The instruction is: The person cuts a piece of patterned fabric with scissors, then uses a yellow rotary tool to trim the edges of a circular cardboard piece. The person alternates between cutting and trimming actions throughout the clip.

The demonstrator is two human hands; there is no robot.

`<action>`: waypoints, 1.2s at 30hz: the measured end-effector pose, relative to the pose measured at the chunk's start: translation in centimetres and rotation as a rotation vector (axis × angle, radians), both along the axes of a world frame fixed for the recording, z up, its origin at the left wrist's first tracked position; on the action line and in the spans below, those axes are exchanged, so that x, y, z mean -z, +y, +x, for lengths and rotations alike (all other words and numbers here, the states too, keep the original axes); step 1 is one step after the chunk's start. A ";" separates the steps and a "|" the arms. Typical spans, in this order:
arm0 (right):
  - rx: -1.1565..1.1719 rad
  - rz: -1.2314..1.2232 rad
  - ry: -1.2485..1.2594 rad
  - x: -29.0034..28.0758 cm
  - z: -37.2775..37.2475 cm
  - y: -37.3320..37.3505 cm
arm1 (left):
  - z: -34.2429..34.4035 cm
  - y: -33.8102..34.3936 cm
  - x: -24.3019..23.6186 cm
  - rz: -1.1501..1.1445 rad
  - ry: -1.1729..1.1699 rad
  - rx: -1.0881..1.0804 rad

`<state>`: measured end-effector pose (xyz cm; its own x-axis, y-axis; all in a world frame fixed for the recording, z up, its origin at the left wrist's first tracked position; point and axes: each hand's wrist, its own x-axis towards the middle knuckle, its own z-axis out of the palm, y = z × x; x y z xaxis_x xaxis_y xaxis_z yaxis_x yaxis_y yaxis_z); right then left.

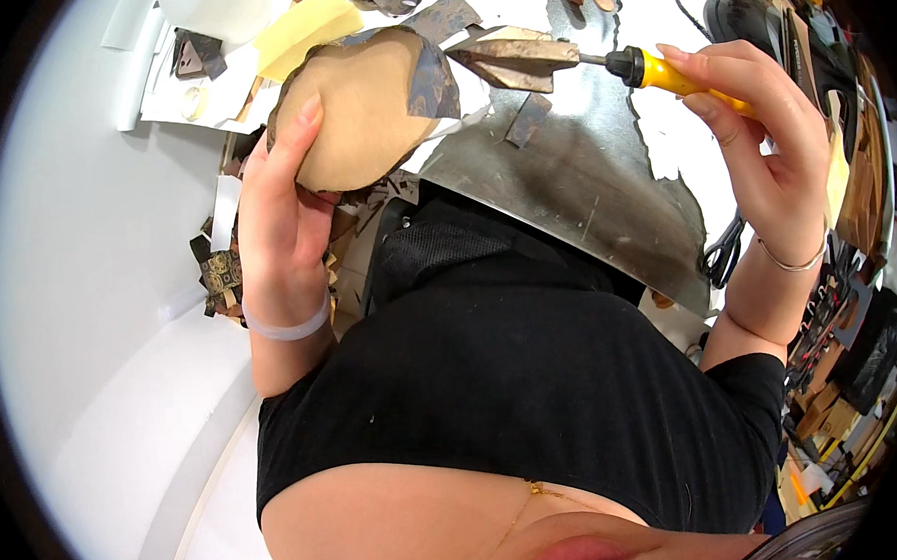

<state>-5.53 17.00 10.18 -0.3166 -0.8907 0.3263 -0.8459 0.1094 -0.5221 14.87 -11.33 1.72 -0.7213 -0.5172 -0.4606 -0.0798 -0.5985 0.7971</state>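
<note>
My left hand (pixel 290 192) grips a rounded, tan-faced piece (pixel 366 108) by its left side, thumb flat on the face. Dark patterned material wraps its rim, with a wider bluish-brown patch at the right. In my right hand (pixel 762 116) is a tool with a yellow handle, black collar and thin shaft, looking like a soldering iron (pixel 524 61), held between thumb and fingers. Its broad, scorched, wedge-shaped metal head points left, the tip close to the patterned patch; whether they touch I cannot tell. Below it lies a small dark patterned scrap (pixel 529 119).
A grey metal sheet (pixel 575 194) covers the table's near edge over white paper. Yellow paper (pixel 308 31), patterned strips and a roll of tape (pixel 195 101) lie at the far left. A black cable (pixel 728 253) hangs at the right. Scraps (pixel 223 275) pile up beside the left wall.
</note>
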 end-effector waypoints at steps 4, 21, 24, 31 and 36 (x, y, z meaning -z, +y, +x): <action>0.001 -0.024 -0.029 -0.1 0.4 0.0 | -0.2 0.4 -0.3 0.013 -0.002 0.002; -0.010 -0.004 0.046 -0.5 0.5 1.1 | 0.2 1.1 -0.4 -0.001 0.079 0.048; -0.018 0.016 0.052 -0.7 0.6 1.3 | 0.2 1.1 -0.5 0.004 0.096 0.068; -0.054 0.053 0.141 -1.0 0.7 1.1 | 0.2 1.2 -0.7 -0.074 0.088 0.093; -0.044 0.129 0.237 -1.6 1.3 0.7 | 0.0 2.5 -1.7 -0.218 0.132 0.067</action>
